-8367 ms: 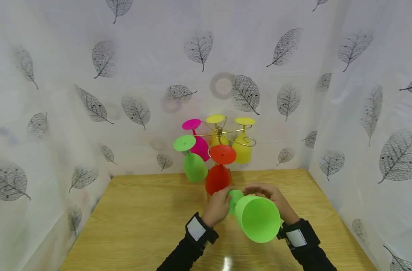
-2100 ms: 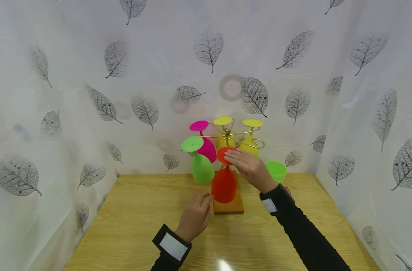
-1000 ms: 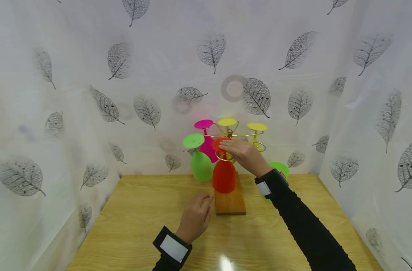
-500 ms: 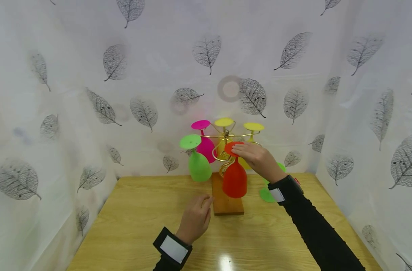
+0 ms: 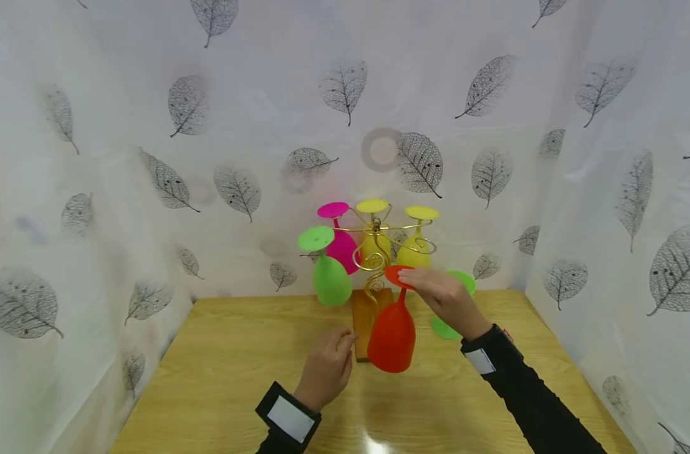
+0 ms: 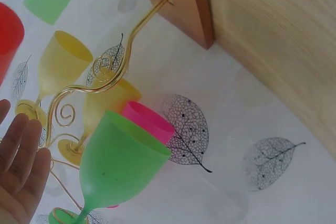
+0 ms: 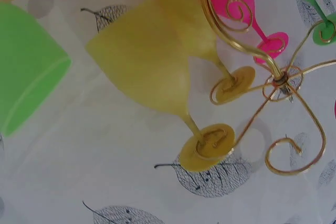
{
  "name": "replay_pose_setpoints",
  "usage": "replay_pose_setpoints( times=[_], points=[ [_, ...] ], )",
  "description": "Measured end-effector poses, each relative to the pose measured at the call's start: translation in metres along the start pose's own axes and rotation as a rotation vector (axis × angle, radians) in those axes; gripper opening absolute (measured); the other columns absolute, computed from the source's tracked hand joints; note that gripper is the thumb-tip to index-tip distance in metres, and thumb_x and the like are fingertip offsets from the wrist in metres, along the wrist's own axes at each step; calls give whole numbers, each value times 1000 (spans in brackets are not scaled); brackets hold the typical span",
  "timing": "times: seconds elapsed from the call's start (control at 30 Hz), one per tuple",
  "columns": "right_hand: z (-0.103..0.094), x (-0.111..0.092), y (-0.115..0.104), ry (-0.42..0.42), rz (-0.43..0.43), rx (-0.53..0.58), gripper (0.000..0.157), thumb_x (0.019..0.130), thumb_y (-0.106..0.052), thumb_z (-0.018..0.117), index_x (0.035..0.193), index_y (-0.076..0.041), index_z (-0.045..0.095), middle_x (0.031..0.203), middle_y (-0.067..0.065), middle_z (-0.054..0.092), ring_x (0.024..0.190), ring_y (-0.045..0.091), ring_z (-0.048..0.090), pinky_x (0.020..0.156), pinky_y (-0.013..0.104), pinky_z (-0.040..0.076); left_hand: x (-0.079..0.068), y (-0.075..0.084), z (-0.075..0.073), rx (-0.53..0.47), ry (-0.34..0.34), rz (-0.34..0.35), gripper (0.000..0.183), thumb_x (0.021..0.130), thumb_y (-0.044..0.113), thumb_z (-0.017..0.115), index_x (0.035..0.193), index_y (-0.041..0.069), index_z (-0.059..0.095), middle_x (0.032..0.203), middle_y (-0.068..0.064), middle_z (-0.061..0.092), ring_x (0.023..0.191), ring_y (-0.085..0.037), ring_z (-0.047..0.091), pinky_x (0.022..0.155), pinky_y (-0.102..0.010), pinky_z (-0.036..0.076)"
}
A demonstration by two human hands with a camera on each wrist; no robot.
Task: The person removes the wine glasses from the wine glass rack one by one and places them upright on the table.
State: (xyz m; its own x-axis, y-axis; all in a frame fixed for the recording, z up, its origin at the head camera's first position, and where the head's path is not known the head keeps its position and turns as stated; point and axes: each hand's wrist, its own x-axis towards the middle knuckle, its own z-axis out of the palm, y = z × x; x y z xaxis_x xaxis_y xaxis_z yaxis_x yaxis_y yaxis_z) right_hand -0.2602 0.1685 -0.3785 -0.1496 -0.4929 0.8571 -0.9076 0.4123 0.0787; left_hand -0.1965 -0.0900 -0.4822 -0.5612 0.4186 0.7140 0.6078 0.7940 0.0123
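Note:
My right hand (image 5: 447, 299) pinches the red goblet (image 5: 392, 337) by its foot. The goblet hangs upside down, slightly tilted, in front of the gold wire rack (image 5: 377, 230) and apart from its front hook. Left of the goblet, my left hand (image 5: 324, 369) hovers over the table with relaxed fingers and holds nothing; its fingers (image 6: 23, 169) show in the left wrist view. Hanging by their feet from the rack are a green goblet (image 5: 331, 280), a pink goblet (image 5: 341, 251) and two yellow goblets (image 5: 415, 252). The right wrist view does not show my right hand.
Another green goblet (image 5: 447, 329) stands upright on the table (image 5: 237, 378) at the right, partly hidden by my right hand. The rack's wooden base (image 5: 363, 325) sits at mid table. A leaf-printed curtain (image 5: 288, 82) surrounds the back and sides.
Both hands held a green goblet at first; it now stands on the table at right. My right hand has lifted the red goblet off its hook and brought it nearer. The left hand stays.

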Motion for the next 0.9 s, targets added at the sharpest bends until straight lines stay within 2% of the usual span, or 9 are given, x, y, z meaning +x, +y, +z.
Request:
replay_pose_setpoints(
  times=[0.17, 0.27, 0.37, 0.43, 0.53, 0.6, 0.73, 0.8, 0.9],
  points=[
    [20, -28, -3, -4, 218, 198, 26, 89, -16, 59, 108, -2, 69, 99, 14, 72, 96, 14, 69, 91, 11, 47, 2, 1, -1, 1, -17, 4, 35, 75, 7, 73, 109, 8, 67, 101, -4, 63, 91, -16, 63, 80, -28, 55],
    [36, -46, -5, 9, 420, 299, 21, 82, 2, 65, 103, 3, 70, 89, 17, 72, 77, 3, 66, 71, 5, 48, 3, 1, 0, 17, -24, 17, 42, 73, 7, 75, 113, 9, 65, 101, -5, 63, 91, -16, 63, 81, -28, 55],
    [49, -59, -8, -8, 642, 384, 21, 81, 10, 63, 100, 8, 68, 83, 20, 70, 66, -3, 56, 55, 9, 44, 3, 3, 1, 12, -31, 38, 60, 68, 13, 81, 124, 11, 58, 105, -4, 64, 94, -16, 63, 83, -28, 55],
    [57, -67, -10, -44, 774, 466, 20, 84, 8, 59, 103, 11, 66, 85, 24, 69, 66, -5, 55, 55, 11, 46, 3, 4, 2, -20, -37, 64, 74, 64, 17, 86, 130, 10, 53, 110, -5, 62, 98, -17, 62, 85, -30, 55],
    [65, -75, -15, -81, 931, 619, 24, 90, 0, 55, 110, 13, 61, 95, 30, 67, 76, -4, 63, 67, 17, 55, 4, 5, 4, -102, -49, 114, 90, 62, 22, 88, 138, 9, 42, 121, -5, 58, 104, -18, 61, 89, -31, 54],
    [70, -80, -18, -85, 1001, 717, 28, 93, -4, 54, 115, 13, 58, 101, 33, 65, 82, -3, 66, 74, 21, 57, 5, 6, 6, -154, -50, 148, 94, 63, 25, 88, 140, 6, 38, 127, -7, 55, 108, -18, 59, 92, -32, 53],
    [79, -88, -24, -83, 1061, 818, 34, 93, -11, 55, 119, 12, 55, 104, 34, 64, 82, 1, 67, 74, 23, 58, 6, 8, 8, -220, -34, 184, 96, 66, 33, 85, 141, 2, 33, 133, -10, 50, 115, -21, 56, 96, -35, 51],
    [84, -93, -26, -86, 1075, 858, 37, 93, -13, 56, 120, 12, 54, 104, 29, 66, 83, 2, 68, 73, 23, 57, 6, 8, 8, -258, -28, 183, 97, 67, 37, 84, 141, 2, 32, 135, -11, 50, 117, -22, 56, 97, -36, 50],
    [89, -99, -30, -90, 1097, 906, 39, 92, -15, 58, 121, 11, 53, 98, 10, 72, 82, 4, 68, 73, 22, 57, 6, 9, 9, -325, -30, 173, 101, 67, 40, 83, 142, 1, 29, 136, -12, 50, 119, -23, 55, 98, -37, 49]
  ],
)
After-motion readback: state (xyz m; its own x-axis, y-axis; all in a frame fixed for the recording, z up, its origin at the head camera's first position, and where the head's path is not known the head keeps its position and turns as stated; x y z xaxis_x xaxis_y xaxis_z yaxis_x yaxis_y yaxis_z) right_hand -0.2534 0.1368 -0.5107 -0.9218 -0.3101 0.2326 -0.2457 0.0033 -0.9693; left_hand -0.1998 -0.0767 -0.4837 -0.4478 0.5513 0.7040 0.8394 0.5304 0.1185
